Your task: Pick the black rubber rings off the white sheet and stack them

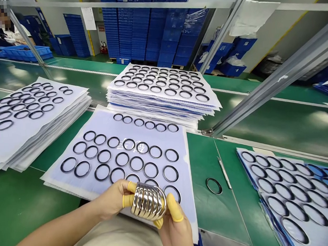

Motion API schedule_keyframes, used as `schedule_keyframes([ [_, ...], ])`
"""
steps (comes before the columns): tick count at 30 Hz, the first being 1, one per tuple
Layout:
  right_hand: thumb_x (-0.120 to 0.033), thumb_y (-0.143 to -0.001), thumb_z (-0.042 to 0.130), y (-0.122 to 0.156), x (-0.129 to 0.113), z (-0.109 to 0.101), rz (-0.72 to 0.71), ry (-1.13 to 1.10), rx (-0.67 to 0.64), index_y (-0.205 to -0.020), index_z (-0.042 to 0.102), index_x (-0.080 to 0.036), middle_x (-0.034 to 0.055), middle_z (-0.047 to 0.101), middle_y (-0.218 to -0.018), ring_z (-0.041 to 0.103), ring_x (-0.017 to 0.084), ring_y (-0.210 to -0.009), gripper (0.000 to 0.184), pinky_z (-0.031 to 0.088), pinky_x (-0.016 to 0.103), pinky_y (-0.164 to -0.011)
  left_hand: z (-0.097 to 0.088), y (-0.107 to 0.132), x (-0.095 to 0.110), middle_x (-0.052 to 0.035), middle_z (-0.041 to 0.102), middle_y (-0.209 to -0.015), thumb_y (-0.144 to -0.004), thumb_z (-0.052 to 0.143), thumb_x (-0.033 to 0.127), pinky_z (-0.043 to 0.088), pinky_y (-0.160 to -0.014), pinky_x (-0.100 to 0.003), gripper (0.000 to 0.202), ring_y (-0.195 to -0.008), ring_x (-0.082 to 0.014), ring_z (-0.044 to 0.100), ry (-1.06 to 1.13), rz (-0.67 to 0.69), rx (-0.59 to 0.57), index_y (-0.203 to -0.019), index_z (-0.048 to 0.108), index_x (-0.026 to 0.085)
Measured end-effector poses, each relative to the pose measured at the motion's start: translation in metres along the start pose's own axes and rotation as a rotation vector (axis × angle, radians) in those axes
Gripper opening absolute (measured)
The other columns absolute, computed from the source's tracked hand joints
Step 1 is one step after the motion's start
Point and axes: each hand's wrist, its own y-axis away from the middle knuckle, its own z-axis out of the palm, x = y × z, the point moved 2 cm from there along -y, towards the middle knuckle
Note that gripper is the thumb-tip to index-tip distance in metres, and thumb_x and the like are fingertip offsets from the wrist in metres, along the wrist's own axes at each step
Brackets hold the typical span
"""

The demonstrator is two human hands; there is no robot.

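Between my two hands is a row of shiny metal rings (147, 202), packed side by side. Yellow finger cots cover several of my fingertips. My left hand (117, 199) grips the left end of the row. At the right end, my right hand (173, 225) closes its thumb and fingers around the rings; some of those fingers are hidden behind them. Just beneath and beyond lies a white sheet (96, 118) bearing rows of dark-edged rings (136, 163), with a gap between its far row and the others.
Stacked ring-covered sheets stand at left (68, 118) and at the back (151, 105). A single ring (213, 186) and a white pen-like tool (224, 173) lie on the green table (208, 153). More rings on sheets (294, 188) are at right. A slanted metal post (262, 86) rises there. A person works far left.
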Motion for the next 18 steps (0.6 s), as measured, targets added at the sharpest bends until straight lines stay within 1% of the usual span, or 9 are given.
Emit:
schedule_keyframes([
  [2, -0.056, -0.082, 0.059, 0.0, 0.0, 0.0, -0.013, 0.015, -0.038, -0.054, 0.061, -0.019, -0.0011, 0.053, -0.051, 0.042, 0.013, -0.049, 0.046, 0.041, 0.028, -0.053, -0.001, -0.001, -0.002, 0.0, 0.058, -0.058, -0.048, 0.089, 0.027, 0.043, -0.06, -0.022, 0.026, -0.06, -0.0107, 0.048, 0.013, -0.025, 0.012, -0.057, 0.07, 0.012],
  [3, -0.056, -0.08, 0.061, 0.001, -0.002, 0.002, -0.024, 0.037, -0.063, -0.055, 0.062, -0.019, -0.0014, 0.052, -0.051, 0.041, 0.013, -0.049, 0.045, 0.039, 0.027, -0.052, -0.001, -0.001, -0.002, 0.0002, 0.057, -0.058, -0.048, 0.089, 0.027, 0.043, -0.06, -0.022, 0.026, -0.059, -0.0104, 0.047, 0.012, -0.029, 0.011, -0.057, 0.071, 0.012],
  [6, -0.051, -0.068, 0.075, 0.004, -0.007, 0.006, -0.086, 0.143, -0.122, -0.067, 0.069, -0.019, -0.0028, 0.049, -0.053, 0.035, 0.011, -0.049, 0.033, 0.032, 0.025, -0.049, 0.0, -0.002, -0.002, 0.0006, 0.056, -0.056, -0.051, 0.088, 0.028, 0.043, -0.061, -0.023, 0.024, -0.057, -0.0103, 0.047, -0.011, -0.016, 0.002, -0.059, 0.072, 0.012],
  [8, -0.047, -0.064, 0.079, 0.005, -0.01, 0.008, -0.112, 0.19, -0.129, -0.074, 0.071, -0.02, -0.004, 0.047, -0.054, 0.03, 0.01, -0.047, 0.03, 0.028, 0.025, -0.047, 0.002, -0.003, -0.001, 0.0008, 0.056, -0.055, -0.054, 0.087, 0.028, 0.043, -0.062, -0.023, 0.023, -0.058, -0.0104, 0.047, -0.028, -0.002, -0.007, -0.059, 0.072, 0.012],
  [11, -0.05, -0.07, 0.074, 0.006, -0.01, 0.006, -0.092, 0.176, -0.083, -0.069, 0.07, -0.021, -0.0058, 0.041, -0.048, 0.028, 0.01, -0.046, 0.029, 0.027, 0.024, -0.047, 0.005, -0.003, 0.001, 0.0008, 0.056, -0.053, -0.055, 0.086, 0.027, 0.043, -0.064, -0.022, 0.021, -0.06, -0.0108, 0.048, -0.034, 0.004, -0.011, -0.056, 0.071, 0.012],
  [13, -0.048, -0.071, 0.074, 0.006, -0.009, 0.004, -0.088, 0.187, -0.061, -0.071, 0.07, -0.022, -0.0052, 0.045, -0.049, 0.032, 0.01, -0.046, 0.027, 0.031, 0.025, -0.048, 0.007, -0.004, 0.0, 0.0009, 0.056, -0.052, -0.053, 0.087, 0.025, 0.042, -0.063, -0.021, 0.021, -0.06, -0.0105, 0.048, -0.014, 0.001, 0.013, -0.056, 0.071, 0.012],
  [15, -0.046, -0.068, 0.077, 0.006, -0.009, 0.005, -0.114, 0.242, -0.069, -0.081, 0.072, -0.022, -0.0016, 0.057, -0.059, 0.042, 0.013, -0.049, 0.027, 0.039, 0.027, -0.051, 0.007, -0.005, -0.001, 0.0009, 0.057, -0.053, -0.052, 0.087, 0.024, 0.041, -0.06, -0.019, 0.02, -0.057, -0.009, 0.047, 0.015, -0.007, 0.038, -0.055, 0.071, 0.012],
  [17, -0.044, -0.066, 0.079, 0.006, -0.009, 0.006, -0.158, 0.303, -0.086, -0.088, 0.072, -0.023, 0.003, 0.066, -0.073, 0.055, 0.019, -0.063, 0.032, 0.047, 0.031, -0.064, 0.007, -0.005, -0.004, 0.0004, 0.059, -0.054, -0.051, 0.086, 0.023, 0.04, -0.058, -0.019, 0.019, -0.055, -0.0081, 0.047, 0.047, -0.026, 0.053, -0.056, 0.071, 0.011],
  [18, -0.044, -0.066, 0.079, 0.006, -0.009, 0.007, -0.176, 0.325, -0.097, -0.09, 0.073, -0.023, 0.0044, 0.069, -0.078, 0.059, 0.022, -0.072, 0.032, 0.048, 0.034, -0.071, 0.007, -0.005, -0.005, -0.0002, 0.06, -0.055, -0.051, 0.086, 0.023, 0.04, -0.057, -0.019, 0.019, -0.054, -0.0083, 0.048, 0.062, -0.036, 0.054, -0.056, 0.072, 0.011],
])
